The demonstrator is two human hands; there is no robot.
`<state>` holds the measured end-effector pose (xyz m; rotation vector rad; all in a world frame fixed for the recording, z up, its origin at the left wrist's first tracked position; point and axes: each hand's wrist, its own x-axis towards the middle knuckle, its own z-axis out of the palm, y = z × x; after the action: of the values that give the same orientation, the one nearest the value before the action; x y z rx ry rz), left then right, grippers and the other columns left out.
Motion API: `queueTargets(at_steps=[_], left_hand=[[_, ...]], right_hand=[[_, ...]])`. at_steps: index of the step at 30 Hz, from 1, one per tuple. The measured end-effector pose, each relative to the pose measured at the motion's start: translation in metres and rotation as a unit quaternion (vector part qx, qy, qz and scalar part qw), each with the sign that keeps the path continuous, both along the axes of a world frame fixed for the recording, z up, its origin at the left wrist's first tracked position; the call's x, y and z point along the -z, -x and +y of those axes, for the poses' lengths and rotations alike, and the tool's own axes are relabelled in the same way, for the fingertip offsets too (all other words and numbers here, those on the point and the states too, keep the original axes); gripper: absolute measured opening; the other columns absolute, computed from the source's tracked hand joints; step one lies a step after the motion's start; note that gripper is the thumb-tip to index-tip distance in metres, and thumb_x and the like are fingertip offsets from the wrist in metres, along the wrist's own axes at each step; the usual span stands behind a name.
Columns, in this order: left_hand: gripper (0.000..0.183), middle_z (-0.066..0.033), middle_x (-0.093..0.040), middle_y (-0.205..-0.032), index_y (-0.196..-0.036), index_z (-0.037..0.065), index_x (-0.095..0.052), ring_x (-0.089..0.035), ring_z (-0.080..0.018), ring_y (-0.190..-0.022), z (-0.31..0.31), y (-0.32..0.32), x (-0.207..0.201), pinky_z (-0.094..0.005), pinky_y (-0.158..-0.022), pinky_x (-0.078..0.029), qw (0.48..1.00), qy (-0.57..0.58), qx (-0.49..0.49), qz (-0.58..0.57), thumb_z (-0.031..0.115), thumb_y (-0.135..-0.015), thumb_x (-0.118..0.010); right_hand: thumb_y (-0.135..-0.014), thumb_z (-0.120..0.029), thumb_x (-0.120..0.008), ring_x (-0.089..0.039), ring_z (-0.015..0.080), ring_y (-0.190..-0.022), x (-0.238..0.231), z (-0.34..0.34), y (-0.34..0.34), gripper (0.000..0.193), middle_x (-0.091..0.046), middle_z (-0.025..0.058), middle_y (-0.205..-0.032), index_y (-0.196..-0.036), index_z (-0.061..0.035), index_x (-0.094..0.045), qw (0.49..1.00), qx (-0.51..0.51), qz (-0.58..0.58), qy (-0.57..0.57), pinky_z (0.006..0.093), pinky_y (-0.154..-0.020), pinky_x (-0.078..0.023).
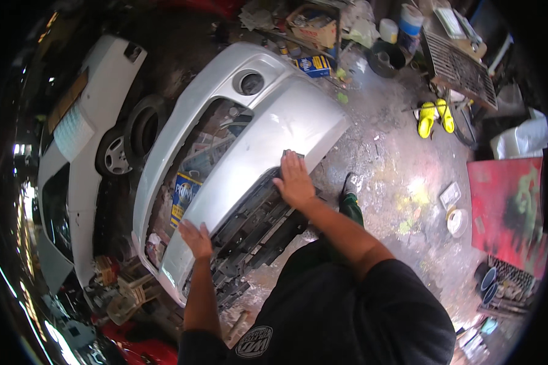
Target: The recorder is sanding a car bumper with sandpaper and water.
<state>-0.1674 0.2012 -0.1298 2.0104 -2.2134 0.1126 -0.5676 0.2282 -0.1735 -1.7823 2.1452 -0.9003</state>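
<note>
A silver car bumper (298,115) stretches in front of me, with a round fog-lamp opening near its far end and a long open slot along its middle. My right hand (297,182) lies flat on its near side, fingers together. A small dark pad (293,153) peeks out from under those fingertips; most of it is hidden by the hand. Farther left, my left hand (196,239) rests with fingers spread on the bumper's painted edge. Black plastic grille slats (249,222) run along the bumper's near side, below both hands.
A pale car body (82,152) stands at the left, with a loose tire (145,125) beside it. Right of me are yellow clogs (435,117), a metal grate table (460,70), a red panel (508,210) and a tape roll (456,222). A blue-yellow box (313,66) sits behind the bumper.
</note>
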Motion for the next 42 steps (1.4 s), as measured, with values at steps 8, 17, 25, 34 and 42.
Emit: queueTargets(at_steps=[8, 17, 25, 34, 42], left_hand=[[0.085, -0.0346, -0.010, -0.163, -0.159, -0.002, -0.016, -0.009, -0.0495, -0.153, 0.005, 0.005, 0.009, -0.0601, -0.123, -0.011, 0.995, -0.083, -0.054, 0.023, 0.054, -0.103, -0.048], [0.095, -0.0355, -0.006, -0.164, -0.159, -0.004, -0.015, -0.004, -0.0492, -0.154, -0.003, 0.032, -0.014, -0.0585, -0.123, -0.007, 0.981, -0.153, -0.091, 0.071, 0.063, -0.100, -0.045], [0.079, -0.0337, -0.026, -0.160, -0.153, -0.010, -0.029, -0.024, -0.0457, -0.150, 0.079, 0.106, 0.041, -0.0505, -0.124, -0.017, 0.929, -0.007, -0.060, 0.366, 0.050, -0.105, -0.045], [0.055, -0.0170, -0.066, -0.097, -0.132, -0.010, -0.048, -0.063, -0.0261, -0.089, 0.134, 0.186, 0.006, -0.0403, -0.080, -0.050, 0.727, -0.072, -0.146, 0.667, 0.037, -0.104, -0.056], [0.051, -0.0327, -0.057, -0.129, -0.137, -0.008, -0.049, -0.055, -0.0422, -0.122, 0.082, 0.146, -0.035, -0.0435, -0.105, -0.041, 0.666, 0.069, -0.350, 0.655, 0.033, -0.107, -0.049]], right_hand=[[-0.105, -0.044, -0.043, -0.019, 0.0395, -0.153, 0.010, 0.026, -0.006, 0.074, -0.021, 0.0287, -0.164, -0.154, 0.0100, -0.027, 0.995, 0.025, 0.050, -0.081, 0.0520, -0.125, -0.011], [-0.105, -0.037, -0.046, -0.022, 0.0418, -0.152, -0.001, -0.014, -0.029, 0.068, -0.029, 0.0309, -0.159, -0.150, 0.0127, -0.031, 0.999, -0.001, 0.014, -0.052, 0.0527, -0.124, -0.015], [-0.101, -0.021, -0.051, -0.061, 0.0209, -0.114, -0.070, 0.009, -0.125, 0.035, -0.064, 0.0095, -0.121, -0.132, -0.0061, -0.058, 0.743, -0.033, -0.639, -0.197, 0.0391, -0.093, -0.049], [-0.096, 0.000, -0.052, -0.064, 0.0178, -0.093, -0.102, 0.049, -0.114, 0.041, -0.061, 0.0067, -0.108, -0.137, -0.0038, -0.052, 0.670, -0.091, -0.666, -0.315, 0.0306, -0.075, -0.055], [-0.099, -0.009, -0.057, -0.063, 0.0151, -0.095, -0.071, -0.004, -0.088, 0.035, -0.064, 0.0052, -0.103, -0.133, -0.0017, -0.058, 0.803, -0.264, -0.452, -0.284, 0.0294, -0.086, -0.051]])
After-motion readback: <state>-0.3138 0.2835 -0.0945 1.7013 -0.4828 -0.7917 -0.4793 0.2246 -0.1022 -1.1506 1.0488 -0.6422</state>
